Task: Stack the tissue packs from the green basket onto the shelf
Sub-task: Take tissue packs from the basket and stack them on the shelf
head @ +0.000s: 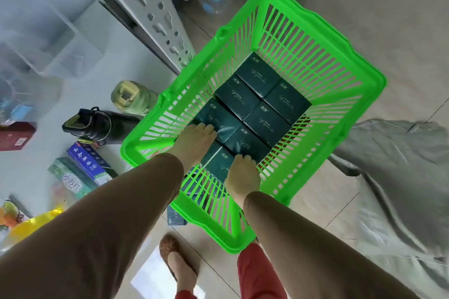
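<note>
Dark green tissue packs (252,109) lie flat on the floor of the green basket (323,60), set in two rows that run from the near left wall toward the far right end; each pack's long axis lies across that run. The packs touch one another edge to edge, and they sit closer to the basket's left wall, leaving a bare strip of slatted floor along the right wall and at the far end. The left hand (194,143) reaches down inside the near left corner, its fingers (206,127) curled over the top of one pack (218,116) whose wrapper shines and is wrinkled beneath them. The right hand (243,175) is beside it, fingers bent over the edge of the nearest pack (218,160), gripping it. The basket's rim stands well above the packs on all sides. The basket stands on a tiled floor (388,19), its left rim just beside a grey perforated shelf upright (155,14). On the shelf (97,80) to the left lie a black flask (97,126), a pale green bottle (131,97) and boxed goods (85,165).
</note>
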A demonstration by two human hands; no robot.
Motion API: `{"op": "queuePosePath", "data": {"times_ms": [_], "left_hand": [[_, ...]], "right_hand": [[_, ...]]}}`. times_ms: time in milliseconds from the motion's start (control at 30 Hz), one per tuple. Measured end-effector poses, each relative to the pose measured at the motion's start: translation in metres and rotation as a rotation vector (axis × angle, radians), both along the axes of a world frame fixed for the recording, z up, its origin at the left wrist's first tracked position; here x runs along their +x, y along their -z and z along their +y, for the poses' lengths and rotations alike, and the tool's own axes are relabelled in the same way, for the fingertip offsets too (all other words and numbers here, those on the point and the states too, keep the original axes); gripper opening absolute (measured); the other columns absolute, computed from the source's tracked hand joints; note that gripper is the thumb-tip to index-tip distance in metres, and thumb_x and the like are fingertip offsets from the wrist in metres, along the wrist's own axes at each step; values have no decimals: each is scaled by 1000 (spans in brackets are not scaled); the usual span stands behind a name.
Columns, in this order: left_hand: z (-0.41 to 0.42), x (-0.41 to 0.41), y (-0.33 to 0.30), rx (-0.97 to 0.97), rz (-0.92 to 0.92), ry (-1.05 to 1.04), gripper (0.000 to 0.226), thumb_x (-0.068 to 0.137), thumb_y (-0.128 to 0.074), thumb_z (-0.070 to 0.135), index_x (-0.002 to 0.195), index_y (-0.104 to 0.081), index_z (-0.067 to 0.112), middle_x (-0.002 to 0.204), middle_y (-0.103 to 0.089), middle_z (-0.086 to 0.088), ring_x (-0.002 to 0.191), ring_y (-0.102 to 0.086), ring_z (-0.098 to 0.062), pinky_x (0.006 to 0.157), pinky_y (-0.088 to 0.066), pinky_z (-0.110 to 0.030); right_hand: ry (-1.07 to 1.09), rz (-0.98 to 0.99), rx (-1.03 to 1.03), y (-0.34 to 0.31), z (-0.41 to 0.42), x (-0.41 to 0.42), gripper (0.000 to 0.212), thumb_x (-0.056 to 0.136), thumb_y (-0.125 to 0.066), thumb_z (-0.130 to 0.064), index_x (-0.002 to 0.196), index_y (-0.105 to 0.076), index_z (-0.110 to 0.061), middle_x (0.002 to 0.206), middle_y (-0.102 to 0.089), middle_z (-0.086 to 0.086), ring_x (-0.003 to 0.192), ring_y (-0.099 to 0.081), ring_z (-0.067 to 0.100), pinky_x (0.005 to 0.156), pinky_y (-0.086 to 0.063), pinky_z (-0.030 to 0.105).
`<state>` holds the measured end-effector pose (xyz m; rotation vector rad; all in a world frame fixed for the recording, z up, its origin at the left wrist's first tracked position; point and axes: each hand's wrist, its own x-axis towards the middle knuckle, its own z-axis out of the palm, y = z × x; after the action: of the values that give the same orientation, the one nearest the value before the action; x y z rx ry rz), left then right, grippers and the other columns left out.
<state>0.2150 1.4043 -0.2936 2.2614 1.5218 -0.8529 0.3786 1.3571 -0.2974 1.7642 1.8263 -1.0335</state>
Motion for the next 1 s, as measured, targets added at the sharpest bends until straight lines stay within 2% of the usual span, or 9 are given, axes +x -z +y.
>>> {"op": "queuePosePath", "data": {"times_ms": [100, 233, 333, 433, 533, 633, 800, 900, 1000], "left_hand": [[-1, 6, 8, 30, 42, 39, 42, 88, -60, 15, 128, -48, 16, 118, -54, -2, 108, -52, -24, 97, -38, -36], [1, 5, 4, 20, 117, 136, 28, 86, -61, 19, 114, -57, 18, 108, -53, -1, 102, -49, -24, 86, -37, -36], [0, -4, 3, 27, 105, 118, 29, 88, -55, 12, 116, -58, 17, 114, -51, -4, 110, -46, -26, 96, -35, -40], [0, -5, -4, 11, 95, 43, 43, 89, -56, 10, 130, -47, 20, 116, -56, -2, 116, -48, -28, 113, -23, -49], [-4, -1, -30, 65, 77, -57, 51, 86, -64, 20, 132, -42, 22, 114, -60, -1, 117, -50, -28, 108, -28, -48], [-11, 0, -88, 145, 2, -254, 64, 82, -69, 45, 132, -39, 19, 117, -62, -4, 114, -53, -28, 95, -37, -42], [-55, -20, -240, 210, -246, -706, 58, 78, -65, 62, 118, -50, 23, 107, -62, -4, 104, -59, -28, 78, -47, -38], [-111, -46, -341, 324, -308, -889, 54, 75, -66, 62, 117, -52, 31, 104, -63, 1, 100, -60, -25, 75, -48, -36], [-183, -80, -432, 449, -338, -1063, 53, 76, -67, 54, 124, -50, 39, 101, -60, 9, 100, -58, -18, 81, -48, -35]], "right_hand": [[-130, -61, 111, 7, -3, -2, 34, 91, -58, -16, 122, -45, -12, 122, -52, 11, 113, -51, 29, 94, -43, 38], [-229, -114, 119, 15, 3, -1, 38, 89, -63, -25, 120, -48, -11, 121, -54, 11, 113, -51, 29, 94, -42, 39], [-193, -109, 72, 18, 5, 0, 46, 84, -72, -36, 118, -51, -13, 123, -51, 9, 117, -46, 29, 95, -42, 40], [-121, -48, -47, 13, 10, -1, 46, 83, -73, -31, 119, -48, -14, 119, -57, 9, 114, -53, 32, 96, -43, 44], [-2, 73, -97, -10, 22, 9, 41, 80, -71, -24, 109, -43, -15, 105, -67, 9, 104, -62, 33, 86, -48, 41], [57, 204, 9, -65, 40, 31, 48, 74, -76, -38, 104, -44, -17, 100, -68, 10, 97, -65, 32, 73, -51, 37], [-101, 290, 161, -213, 51, 47, 47, 75, -65, -61, 109, -52, -30, 99, -67, -2, 92, -66, 25, 76, -53, 38], [-267, 429, 243, -313, 41, 22, 52, 78, -68, -58, 121, -53, -33, 110, -65, -8, 102, -64, 18, 83, -50, 36], [-419, 586, 237, -406, 23, -26, 60, 76, -78, -49, 125, -52, -29, 112, -63, -11, 106, -61, 8, 84, -45, 28]]}}
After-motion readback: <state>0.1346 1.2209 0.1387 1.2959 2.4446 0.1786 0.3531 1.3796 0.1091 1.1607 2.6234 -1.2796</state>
